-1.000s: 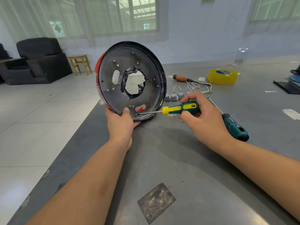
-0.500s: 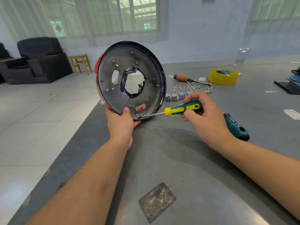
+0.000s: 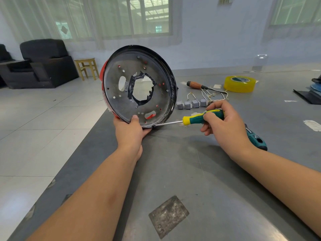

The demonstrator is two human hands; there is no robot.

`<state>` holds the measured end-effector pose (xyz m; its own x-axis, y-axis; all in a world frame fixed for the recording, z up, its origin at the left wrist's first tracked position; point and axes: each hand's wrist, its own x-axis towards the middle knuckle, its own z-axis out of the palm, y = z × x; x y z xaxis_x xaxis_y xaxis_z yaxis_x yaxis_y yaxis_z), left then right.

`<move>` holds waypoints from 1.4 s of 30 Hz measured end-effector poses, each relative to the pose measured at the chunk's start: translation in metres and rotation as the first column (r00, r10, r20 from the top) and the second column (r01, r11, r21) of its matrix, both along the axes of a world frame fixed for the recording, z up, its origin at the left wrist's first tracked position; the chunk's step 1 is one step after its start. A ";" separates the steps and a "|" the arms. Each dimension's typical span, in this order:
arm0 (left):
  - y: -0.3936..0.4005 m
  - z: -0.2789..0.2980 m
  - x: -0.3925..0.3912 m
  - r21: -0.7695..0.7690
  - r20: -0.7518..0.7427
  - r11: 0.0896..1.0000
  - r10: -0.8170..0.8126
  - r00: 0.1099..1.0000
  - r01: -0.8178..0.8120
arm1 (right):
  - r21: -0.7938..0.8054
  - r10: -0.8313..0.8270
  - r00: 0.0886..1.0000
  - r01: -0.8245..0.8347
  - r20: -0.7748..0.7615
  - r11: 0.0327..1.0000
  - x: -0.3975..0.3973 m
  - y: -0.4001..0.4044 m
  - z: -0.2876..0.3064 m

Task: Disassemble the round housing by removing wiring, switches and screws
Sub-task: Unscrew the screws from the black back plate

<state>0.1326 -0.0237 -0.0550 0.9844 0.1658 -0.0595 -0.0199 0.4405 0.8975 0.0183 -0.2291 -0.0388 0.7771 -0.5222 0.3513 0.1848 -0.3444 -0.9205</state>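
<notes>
The round housing [image 3: 121, 101], a grey metal disc with a black rim, a red back and a taped centre hole, stands on edge at the table's left side. My left hand [image 3: 129, 131] grips its bottom rim, thumb on the inner face. My right hand [image 3: 224, 124] holds a green and yellow screwdriver [image 3: 199, 118] by the handle; its tip touches the housing's lower rim. Several grey switches with white wiring [image 3: 192, 103] lie on the table behind the screwdriver.
A second green screwdriver [image 3: 257, 139] lies under my right wrist. A wooden-handled tool [image 3: 196, 84] and a yellow tape roll [image 3: 239, 83] lie farther back. The grey table [image 3: 191, 171] ends at the left over tiled floor. A dark object [image 3: 311, 94] sits at the right edge.
The screwdriver tip has slid from the slot on the disc's inner face down and right to the lower rim. My left hand keeps its grip on the housing.
</notes>
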 end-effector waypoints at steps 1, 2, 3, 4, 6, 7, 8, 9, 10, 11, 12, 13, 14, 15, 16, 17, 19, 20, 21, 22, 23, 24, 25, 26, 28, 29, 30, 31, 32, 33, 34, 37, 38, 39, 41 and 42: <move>0.000 0.000 0.000 -0.005 -0.005 1.000 0.000 1.000 0.000 | 0.003 -0.009 1.000 0.009 0.001 1.000 0.000 0.000 0.000; 0.000 0.000 0.000 -0.010 -0.010 1.000 0.000 1.000 0.000 | 0.006 -0.014 1.000 0.014 0.000 1.000 0.001 -0.001 0.000; 0.001 0.001 0.001 -0.014 -0.017 1.000 0.000 1.000 0.000 | 0.010 -0.017 1.000 0.017 -0.003 1.000 0.001 -0.001 0.000; 0.001 0.001 0.001 -0.018 -0.025 1.000 0.000 1.000 -0.001 | 0.013 -0.018 1.000 0.018 -0.008 1.000 0.002 -0.002 0.000; 0.002 0.001 0.002 -0.025 -0.039 1.000 -0.001 0.999 0.000 | 0.020 -0.020 1.000 0.020 -0.019 1.000 0.002 -0.003 -0.001; 0.002 0.001 0.002 -0.027 -0.043 1.000 -0.001 0.999 -0.001 | 0.026 -0.020 1.000 0.021 -0.024 0.999 0.003 -0.004 -0.002; 0.002 0.001 0.003 -0.028 -0.047 1.000 0.000 0.999 -0.001 | 0.032 -0.019 0.999 0.020 -0.028 0.999 0.003 -0.005 -0.002; 0.002 0.001 0.003 -0.029 -0.049 1.000 0.001 0.999 -0.003 | 0.038 -0.018 0.999 0.019 -0.031 0.999 0.004 -0.005 -0.003; 0.002 0.001 0.003 -0.030 -0.051 1.000 0.002 0.999 -0.004 | 0.040 -0.016 0.999 0.018 -0.033 0.999 0.004 -0.005 -0.003; 0.002 0.001 0.003 -0.031 -0.051 1.000 0.004 0.999 -0.005 | 0.042 -0.015 0.999 0.017 -0.035 0.999 0.004 -0.006 -0.003; 0.002 0.001 0.004 -0.033 -0.052 0.999 0.004 0.999 -0.006 | 0.044 -0.014 0.999 0.016 -0.038 0.999 0.005 -0.006 -0.003; 0.003 0.001 0.004 -0.035 -0.054 0.999 0.005 0.999 -0.006 | 0.046 -0.014 0.999 0.016 -0.040 0.999 0.005 -0.006 -0.004; 0.003 0.001 0.004 -0.037 -0.055 0.999 0.005 0.998 -0.007 | 0.047 -0.015 0.999 0.017 -0.042 0.999 0.005 -0.006 -0.004; 0.003 0.001 0.004 -0.038 -0.054 0.999 0.005 0.999 -0.007 | 0.047 -0.016 0.999 0.018 -0.046 0.999 0.005 -0.006 -0.004; 0.002 0.001 0.004 -0.039 -0.052 0.999 0.005 0.999 -0.007 | 0.047 -0.016 0.999 0.018 -0.050 0.999 0.005 -0.006 -0.004; 0.002 0.001 0.004 -0.041 -0.049 0.999 0.004 0.999 -0.006 | 0.047 -0.015 0.999 0.017 -0.052 0.999 0.005 -0.007 -0.003; 0.002 0.001 0.004 -0.046 -0.041 0.999 -0.001 0.999 -0.001 | 0.041 -0.015 0.998 0.018 -0.055 0.999 0.004 -0.007 -0.003; 0.002 0.001 0.004 -0.050 -0.040 0.999 -0.002 0.999 0.000 | 0.033 -0.018 0.998 0.020 -0.059 0.999 0.004 -0.008 -0.003; 0.003 0.001 0.004 -0.053 -0.042 0.999 -0.002 0.999 0.000 | 0.021 -0.019 0.998 0.020 -0.067 1.000 0.004 -0.008 -0.003; 0.003 0.001 0.004 -0.056 -0.043 0.998 -0.002 0.999 0.000 | 0.009 -0.016 0.997 0.017 -0.079 1.000 0.004 -0.009 -0.004; 0.003 0.001 0.004 -0.058 -0.039 0.998 -0.003 0.999 0.001 | 0.001 -0.009 0.996 0.009 -0.094 1.000 0.004 -0.009 -0.005; 0.002 0.001 0.003 -0.059 -0.033 0.998 -0.005 0.999 0.003 | -0.002 0.003 0.994 -0.004 -0.112 1.000 0.004 -0.010 -0.006; 0.003 0.001 0.003 -0.062 -0.027 0.998 -0.007 1.000 0.005 | 0.000 0.019 0.991 -0.020 -0.130 1.000 0.004 -0.010 -0.007; 0.003 0.001 0.003 -0.065 -0.022 0.998 -0.009 1.000 0.008 | 0.004 0.037 0.988 -0.037 -0.147 0.999 0.004 -0.011 -0.008; 0.003 0.001 0.003 -0.072 -0.017 0.997 -0.012 1.000 0.011 | 0.013 0.078 0.980 -0.077 -0.180 0.997 0.003 -0.012 -0.007; 0.003 0.001 0.003 -0.077 -0.018 0.997 -0.013 1.000 0.012 | 0.010 0.097 0.976 -0.097 -0.195 0.995 0.003 -0.014 -0.007; 0.004 0.002 0.003 -0.084 -0.018 0.996 -0.017 1.000 0.015 | -0.007 0.107 0.972 -0.111 -0.209 0.994 0.002 -0.015 -0.006; 0.004 0.002 0.002 -0.090 -0.018 0.996 -0.021 1.000 0.019 | -0.037 0.107 0.969 -0.118 -0.224 0.992 0.000 -0.016 -0.006; 0.005 0.002 0.002 -0.096 -0.021 0.995 -0.025 0.999 0.023 | -0.084 0.095 0.965 -0.118 -0.243 0.989 -0.001 -0.018 -0.006; 0.005 0.003 0.002 -0.102 -0.026 0.994 -0.031 0.999 0.028 | -0.147 0.069 0.962 -0.111 -0.265 0.983 -0.003 -0.019 -0.006; 0.006 0.003 0.002 -0.110 -0.031 0.993 -0.039 0.999 0.036 | -0.225 0.035 0.957 -0.103 -0.287 0.969 -0.005 -0.020 -0.007; 0.008 0.004 0.002 -0.137 -0.045 0.989 -0.064 0.997 0.057 | -0.430 -0.009 0.941 -0.146 -0.339 0.891 -0.010 -0.017 -0.006; 0.008 0.005 0.002 -0.145 -0.047 0.988 -0.069 0.997 0.061 | -0.470 0.007 0.936 -0.183 -0.351 0.864 -0.012 -0.014 -0.005; 0.009 0.005 0.002 -0.149 -0.047 0.987 -0.074 0.996 0.066 | -0.515 0.026 0.933 -0.222 -0.360 0.828 -0.013 -0.012 -0.004; 0.010 0.006 0.001 -0.146 -0.042 0.986 -0.084 0.996 0.077 | -0.616 0.045 0.925 -0.286 -0.377 0.734 -0.015 -0.006 -0.003; 0.011 0.006 0.001 -0.142 -0.042 0.986 -0.089 0.995 0.083 | -0.647 0.043 0.919 -0.309 -0.392 0.697 -0.016 -0.004 -0.001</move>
